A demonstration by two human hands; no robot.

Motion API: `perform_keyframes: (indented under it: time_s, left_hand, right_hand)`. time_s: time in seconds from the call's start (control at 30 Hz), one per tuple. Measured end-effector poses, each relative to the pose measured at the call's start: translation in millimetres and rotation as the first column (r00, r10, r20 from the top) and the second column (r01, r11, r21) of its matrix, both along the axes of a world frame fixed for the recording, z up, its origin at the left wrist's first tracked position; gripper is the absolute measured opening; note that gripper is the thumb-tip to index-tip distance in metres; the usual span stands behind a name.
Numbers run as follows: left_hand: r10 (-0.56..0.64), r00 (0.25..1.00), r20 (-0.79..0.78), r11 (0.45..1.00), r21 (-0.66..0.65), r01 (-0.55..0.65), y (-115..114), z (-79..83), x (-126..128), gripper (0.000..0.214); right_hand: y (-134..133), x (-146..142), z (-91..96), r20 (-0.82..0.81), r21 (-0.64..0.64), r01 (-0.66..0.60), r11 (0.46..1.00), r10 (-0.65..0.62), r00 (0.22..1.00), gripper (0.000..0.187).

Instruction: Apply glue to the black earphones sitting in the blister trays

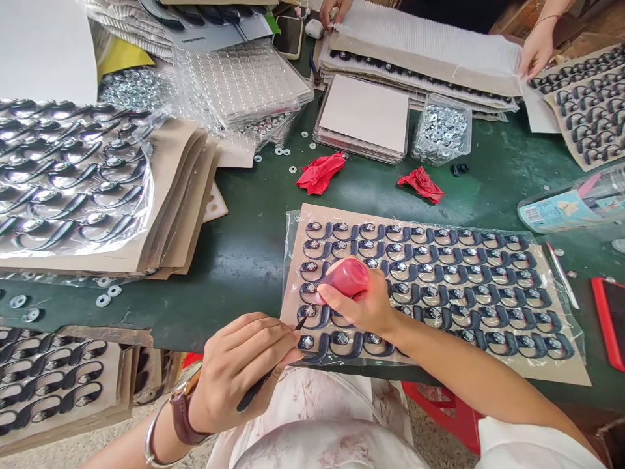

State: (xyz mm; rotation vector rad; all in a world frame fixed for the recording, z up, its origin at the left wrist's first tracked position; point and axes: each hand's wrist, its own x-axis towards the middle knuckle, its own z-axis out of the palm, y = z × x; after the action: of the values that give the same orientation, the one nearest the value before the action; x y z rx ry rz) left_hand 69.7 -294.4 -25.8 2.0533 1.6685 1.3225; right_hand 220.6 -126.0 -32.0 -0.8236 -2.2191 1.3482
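My left hand [249, 358] is closed on a pair of dark tweezers [258, 391], their tip at a round metal piece near the left edge of a card. My right hand [368, 303] wraps round a red squeeze bottle [352, 277], tilted with its base up and its nozzle end toward the card's left side. Under both hands lies the tan card [547, 371], set with rows of black curled straps [469, 293], each with a shiny round piece. Clear plastic film shows along the card's edges. My right hand and forearm hide part of the rows.
At left rises a stack of filled cards [166, 189]. Loose washers [110, 293], red cloth scraps [319, 172], a clear box of washers [442, 130], a bottle [576, 198] and a red-edged phone [610, 319] surround the card. Across the table, another person's hands [537, 49] hold white ribbed sheeting.
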Motion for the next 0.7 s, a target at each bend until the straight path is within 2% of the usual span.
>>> perform_keyframes:
  time_s: [0.27,0.47,0.7]
  left_hand:
    - [0.056,0.988,0.142,0.997,-0.065,-0.048,5.2,-2.0,-2.6,0.019]
    - [0.069,0.985,0.157,0.993,-0.106,-0.052,5.0,-3.8,-5.1,0.019]
    - [0.071,0.985,0.158,0.991,-0.12,-0.052,7.3,-1.2,-6.0,0.017]
  right_hand:
    - [1.3,2.6,4.6,0.047,0.032,-0.041,0.999,0.039,0.998,0.025]
    - [0.9,4.3,4.3,-0.001,0.055,-0.046,0.997,0.046,0.999,0.024]
    - [0.5,3.7,5.4,0.014,0.035,-0.056,0.998,0.055,0.998,0.025]
